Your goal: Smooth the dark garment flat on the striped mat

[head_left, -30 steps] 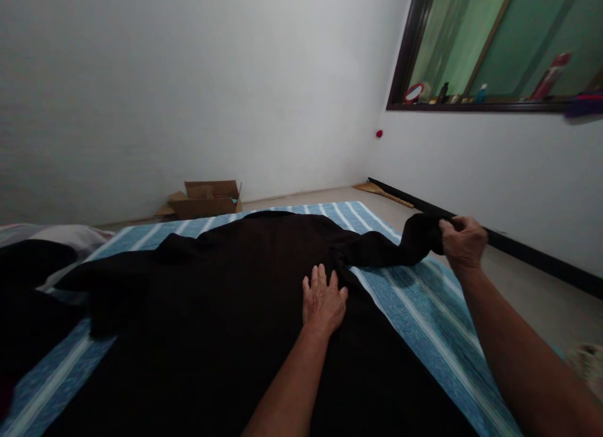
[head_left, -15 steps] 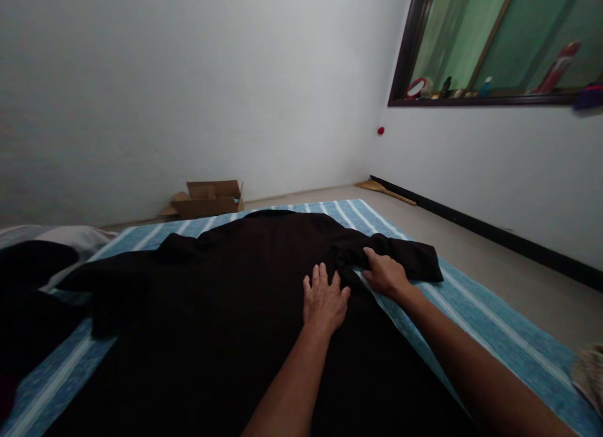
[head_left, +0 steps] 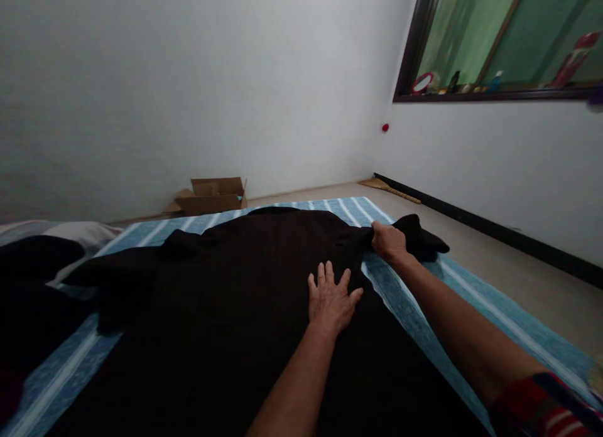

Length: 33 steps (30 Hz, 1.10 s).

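Note:
A large black coat (head_left: 245,299) lies spread out, its collar at the far end and a sleeve to each side. My left hand (head_left: 330,299) rests flat on the coat's body, right of its middle, with the fingers spread. Near the right shoulder, my right hand (head_left: 388,239) is closed around the upper part of the right sleeve (head_left: 417,239), which it lifts a little. The sleeve's far end hangs bunched beyond my fist. On the left, the other sleeve (head_left: 117,267) lies bent and rumpled.
Under the coat is a blue-and-white striped sheet (head_left: 475,324). Dark and pale cloths (head_left: 42,261) lie at the left. An open cardboard box (head_left: 211,197) stands by the far wall, a broom (head_left: 389,189) along the right wall. Small items line the windowsill (head_left: 471,97).
My right hand has closed on the right sleeve and moved it up and away, so the sleeve is now gathered and raised. My left hand stays pressed on the coat, fingers spread wider.

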Motion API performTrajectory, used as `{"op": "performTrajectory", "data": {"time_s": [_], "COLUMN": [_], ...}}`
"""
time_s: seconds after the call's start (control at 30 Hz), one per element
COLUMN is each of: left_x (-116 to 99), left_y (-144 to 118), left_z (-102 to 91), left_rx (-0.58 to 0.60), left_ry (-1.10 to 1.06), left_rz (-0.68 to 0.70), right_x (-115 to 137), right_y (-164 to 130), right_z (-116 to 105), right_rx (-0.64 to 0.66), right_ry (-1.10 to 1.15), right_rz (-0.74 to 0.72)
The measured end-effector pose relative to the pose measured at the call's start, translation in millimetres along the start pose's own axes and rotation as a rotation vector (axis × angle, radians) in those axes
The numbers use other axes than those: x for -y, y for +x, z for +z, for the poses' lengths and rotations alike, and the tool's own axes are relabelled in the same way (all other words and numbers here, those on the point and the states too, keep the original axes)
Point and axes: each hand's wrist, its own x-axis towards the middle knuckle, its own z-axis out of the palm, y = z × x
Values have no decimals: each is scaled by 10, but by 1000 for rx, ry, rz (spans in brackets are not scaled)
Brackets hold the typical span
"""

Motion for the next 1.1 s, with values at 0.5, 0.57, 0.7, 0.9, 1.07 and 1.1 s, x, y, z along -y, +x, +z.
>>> {"op": "performTrajectory", "data": {"time_s": [0.5,0.57,0.7,0.9,1.07,1.1], "left_x": [-20,-19,-12,-25,-31,-31], "left_y": [4,3,-1,-8,-4,-4], "left_z": [10,1,-16,-33,-9,-6], "left_rx": [15,27,20,32,41,44], "left_ry": [5,4,12,7,-3,-2], "left_rz": [11,13,33,71,136,148], "right_x": [-35,-15,77,211,180,166], "right_y": [-374,-368,-278,-152,-113,-104], "right_z": [296,304,303,390,519,544], "right_rx": [289,397,467,310,165,139], "right_ry": [810,878,1029,1144,1113,1099], "right_rz": [217,233,268,321,285,269]}}
